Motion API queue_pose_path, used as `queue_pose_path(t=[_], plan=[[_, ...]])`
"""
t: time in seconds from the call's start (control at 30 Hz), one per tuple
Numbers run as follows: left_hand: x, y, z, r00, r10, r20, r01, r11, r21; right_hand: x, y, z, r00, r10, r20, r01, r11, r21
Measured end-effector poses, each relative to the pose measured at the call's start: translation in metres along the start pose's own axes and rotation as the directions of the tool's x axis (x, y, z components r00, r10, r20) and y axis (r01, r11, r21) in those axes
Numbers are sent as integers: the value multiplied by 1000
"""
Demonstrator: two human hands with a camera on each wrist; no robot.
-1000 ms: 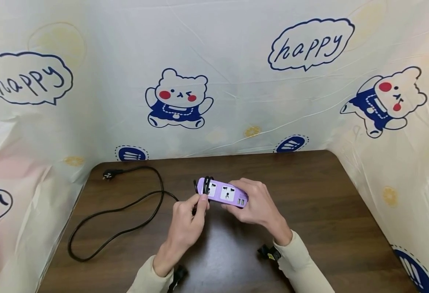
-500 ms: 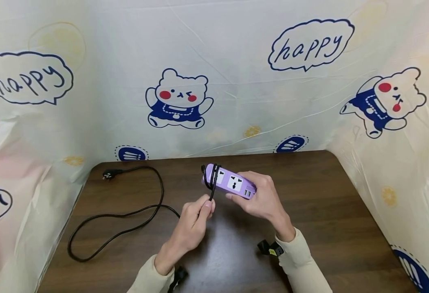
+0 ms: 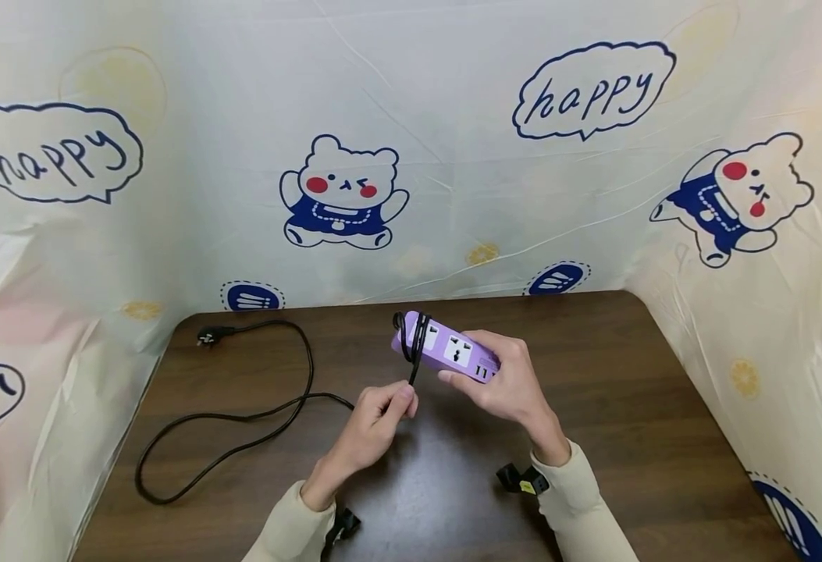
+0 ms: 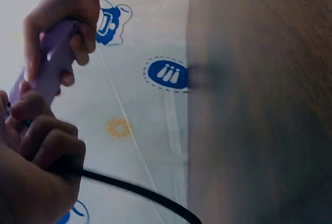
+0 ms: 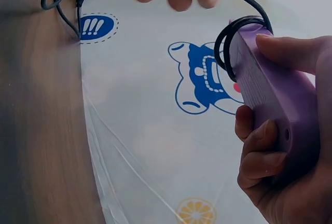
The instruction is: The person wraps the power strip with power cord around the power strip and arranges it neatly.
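My right hand [image 3: 512, 378] grips a purple power strip [image 3: 442, 346] by its USB end, holding it tilted above the table. White socket panels face up in the head view. Around the far end of the strip run a few turns of black power cord [image 5: 227, 42]. Just below that end, my left hand [image 3: 378, 417] pinches the cord between thumb and curled fingers. From under the left hand the cord [image 4: 135, 190] trails away. In the head view it lies on the table in a wide loop, ending at a black plug [image 3: 210, 335] at the back left.
A dark brown wooden table [image 3: 593, 421] lies under both hands. Pale printed cloth [image 3: 453, 195] with bear figures hangs behind it and along both sides. Small black devices are strapped at both wrists, such as the right wrist camera [image 3: 521, 478].
The power strip and right hand have shifted right and a little upward, then slightly right again. My left hand has drawn away from the strip, exposing a length of cord between them.
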State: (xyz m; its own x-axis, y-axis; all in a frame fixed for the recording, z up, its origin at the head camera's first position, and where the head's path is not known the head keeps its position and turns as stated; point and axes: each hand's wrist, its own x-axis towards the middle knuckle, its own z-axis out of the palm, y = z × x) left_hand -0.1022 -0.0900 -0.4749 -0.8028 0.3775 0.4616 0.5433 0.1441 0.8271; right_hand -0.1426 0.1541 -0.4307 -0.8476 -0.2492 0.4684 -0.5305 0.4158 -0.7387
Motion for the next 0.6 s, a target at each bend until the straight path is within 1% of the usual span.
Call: queue_pose_path(t=[0.13,0.23,0.33,0.43,0.6], plan=[[-1,-11,-2,997,-10,77,18,995,-98,-2,0,-2,1000,23,-2,-23,999,26],[-3,-21,-5,992,-1,128,22,986,-165,-4,1,-3,1000,31,-2,-31,999,35],[-3,-25,-8,984,0,177,37,978,-205,-4,2,-3,1000,30,1,-30,999,40],[-3,-26,-13,972,-6,233,62,970,-233,-4,2,-4,1000,29,4,-29,999,45],[1,-27,-22,945,-12,328,109,954,-279,-4,0,-6,999,43,11,-44,996,75]])
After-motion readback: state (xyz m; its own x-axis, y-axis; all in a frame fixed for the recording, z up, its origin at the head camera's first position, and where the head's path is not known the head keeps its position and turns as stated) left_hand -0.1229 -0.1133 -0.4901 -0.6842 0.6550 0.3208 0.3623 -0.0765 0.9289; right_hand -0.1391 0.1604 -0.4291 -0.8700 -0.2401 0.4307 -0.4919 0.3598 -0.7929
